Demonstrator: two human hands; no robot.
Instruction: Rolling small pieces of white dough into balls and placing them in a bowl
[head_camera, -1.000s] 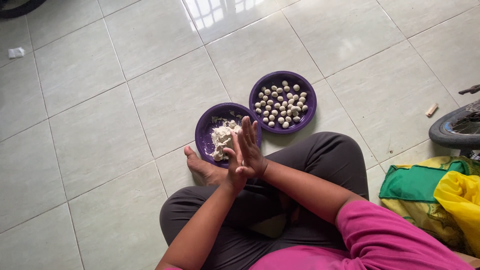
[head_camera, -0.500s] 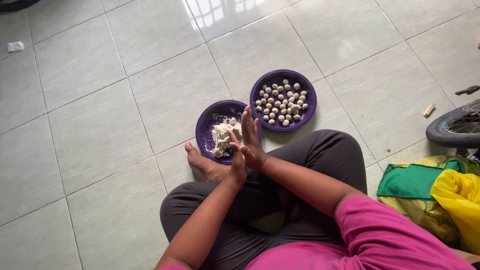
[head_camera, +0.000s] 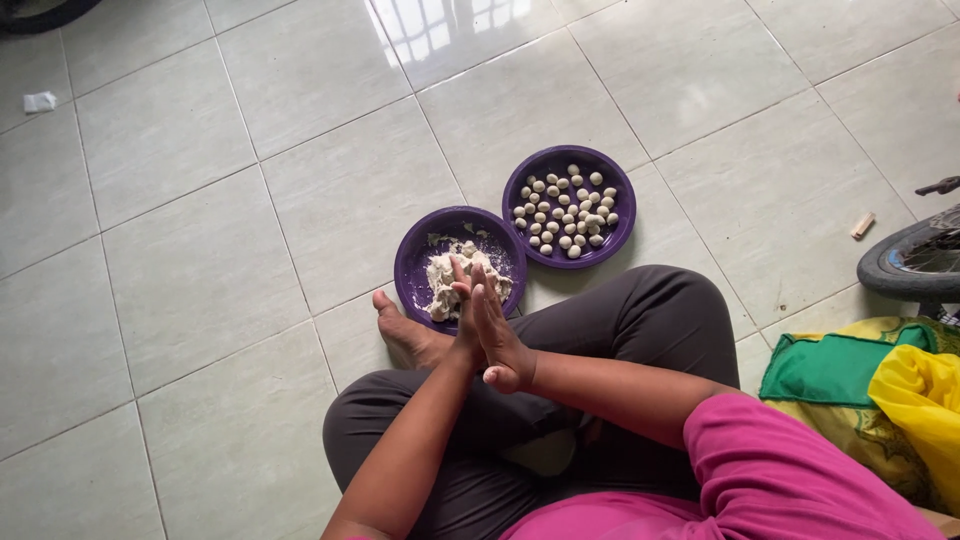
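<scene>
My right hand (head_camera: 500, 345) and left hand (head_camera: 466, 325) are pressed flat, palm to palm, fingers straight and closed together; whatever bit of dough sits between the palms is hidden, so I cannot tell its shape. The hands hover just above the near rim of the purple bowl (head_camera: 412, 262) that holds the dough lump (head_camera: 455, 277), which lies pale and ragged in the bowl's middle. I judge it soft, light and a little sticky: best pinched off at a loose edge with the fingertips, not scooped. Beside it, touching or nearly so, the 2nd purple bowl (head_camera: 624, 215) carries many small dough balls (head_camera: 565, 215); these look easily dented, so a gentle hold suits them. My bare foot (head_camera: 405, 330) lies just left of the bowl. The tiled floor (head_camera: 200, 250) is open to the left and ahead; a tyre (head_camera: 905, 268) and coloured cloths (head_camera: 870, 375) crowd the right.
</scene>
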